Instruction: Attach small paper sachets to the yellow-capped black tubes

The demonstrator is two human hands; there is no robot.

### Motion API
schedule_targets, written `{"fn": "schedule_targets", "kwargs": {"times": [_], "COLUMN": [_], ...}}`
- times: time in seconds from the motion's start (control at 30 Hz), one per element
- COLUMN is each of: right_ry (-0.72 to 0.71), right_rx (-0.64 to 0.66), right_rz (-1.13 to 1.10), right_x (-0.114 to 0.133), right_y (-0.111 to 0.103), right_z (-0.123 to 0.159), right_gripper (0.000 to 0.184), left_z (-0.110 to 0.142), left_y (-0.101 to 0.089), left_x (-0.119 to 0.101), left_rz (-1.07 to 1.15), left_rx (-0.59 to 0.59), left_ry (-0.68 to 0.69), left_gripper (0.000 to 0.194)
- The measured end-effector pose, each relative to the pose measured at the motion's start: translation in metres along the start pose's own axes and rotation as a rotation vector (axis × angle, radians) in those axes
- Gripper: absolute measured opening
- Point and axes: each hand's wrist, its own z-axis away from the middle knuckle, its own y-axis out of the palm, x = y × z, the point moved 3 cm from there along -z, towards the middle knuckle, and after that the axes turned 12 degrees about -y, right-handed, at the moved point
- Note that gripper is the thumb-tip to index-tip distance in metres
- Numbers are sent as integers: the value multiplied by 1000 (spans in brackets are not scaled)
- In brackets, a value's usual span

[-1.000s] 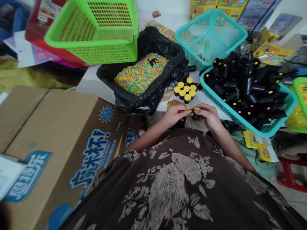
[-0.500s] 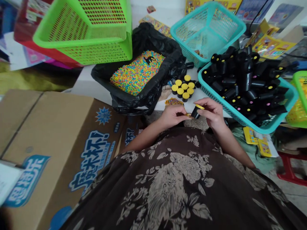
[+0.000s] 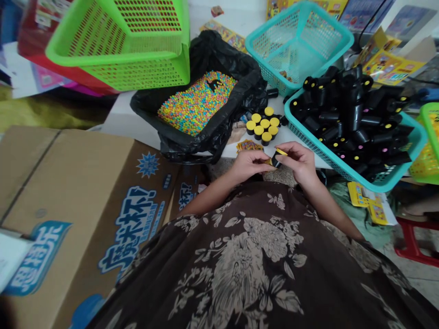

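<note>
Head view: both hands close together, just off the table edge.
Left hand: narrow pinch on a small yellow scrap.
Right hand: narrow grip on a black tube, with a yellow strip at the fingertips.
Change: tube now nearer the left hand, lower than half a second earlier.
Nearby: teal basket of similar tubes; yellow-capped tubes upright on the table; printed card.
</note>
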Motion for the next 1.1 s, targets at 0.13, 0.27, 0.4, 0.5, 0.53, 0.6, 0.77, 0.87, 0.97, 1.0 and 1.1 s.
{"fn": "schedule_targets", "kwargs": {"times": [0.13,0.27,0.4,0.5,0.53,0.6,0.77,0.87,0.97,1.0,1.1], "right_ry": [-48,-143,-239,-190,-182,-193,-273,-345,-303,-251,-118], "right_rx": [-21,-21,-34,-58,-72,-98,-85,-84,-73,-67,-80], "right_rz": [55,152,201,121,100,88,207,255,201,151,-12], "right_x": [1,5,9,4,3,1,8,15,14,11,0], "right_y": [-1,-2,-1,0,1,1,0,-1,-2,-2,-1], "right_z": [1,1,2,4,4,5,7,6,2,1,-2], "right_gripper": [27,27,24,25,25,25,24,21,19,21,28], "left_z": [-4,-6,-7,-7,-7,-6,-5,-5,-7,-7,-8], "left_y": [6,13,16,18,20,24,32,35,35,35,35], "left_x": [11,15,15,16,16,17,18,22,26,26,26], "left_rz": [133,225,296,398,439,509,573,581,580,581,612], "left_rx": [37,85,92,121,138,168,231,277,264,255,252], "left_ry": [-90,-102,-87,-148,-174,-213,-216,-221,-227,-226,-226], "left_gripper": [49,49,48,47,47,48,47,52,53,53,54]}}
